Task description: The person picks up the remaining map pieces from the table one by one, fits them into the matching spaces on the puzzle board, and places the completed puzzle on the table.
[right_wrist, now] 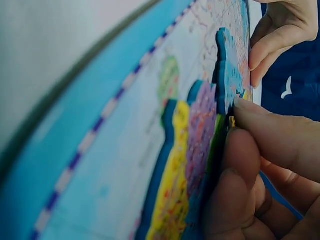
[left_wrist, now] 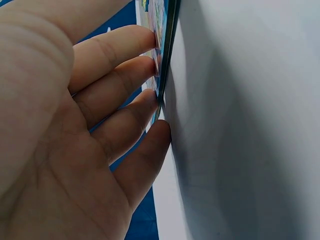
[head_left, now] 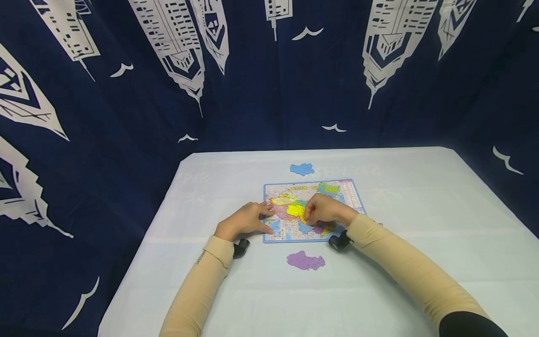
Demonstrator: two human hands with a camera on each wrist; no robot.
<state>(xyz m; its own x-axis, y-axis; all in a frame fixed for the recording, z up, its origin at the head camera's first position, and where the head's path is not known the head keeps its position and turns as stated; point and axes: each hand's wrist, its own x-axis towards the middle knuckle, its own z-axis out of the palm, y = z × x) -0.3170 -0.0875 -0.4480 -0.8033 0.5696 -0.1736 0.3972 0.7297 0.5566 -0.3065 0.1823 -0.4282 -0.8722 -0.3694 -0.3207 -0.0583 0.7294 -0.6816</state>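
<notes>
A map puzzle board (head_left: pixel 267 238) lies on the white table, partly filled with coloured map pieces. My left hand (head_left: pixel 245 219) rests at its left side with spread fingers, their tips at the board's edge in the left wrist view. Over the middle of the board, my right hand (head_left: pixel 325 209) has curled fingers, with thumb and forefinger pinching a yellow puzzle piece (head_left: pixel 296 209), partly hidden by the fingertips. In the right wrist view, a blue piece (right_wrist: pixel 228 65), a purple piece (right_wrist: pixel 202 132) and another yellow piece (right_wrist: pixel 172 185) stand raised from the board beside these fingers.
Behind the board lies a loose blue piece (head_left: pixel 302 169); a loose purple piece (head_left: pixel 306 260) lies in front of it. Something small (head_left: pixel 380 223) shows past the right sleeve. A dark blue curtain (head_left: pixel 252 117) with white prints hangs behind the table (head_left: pixel 202 187).
</notes>
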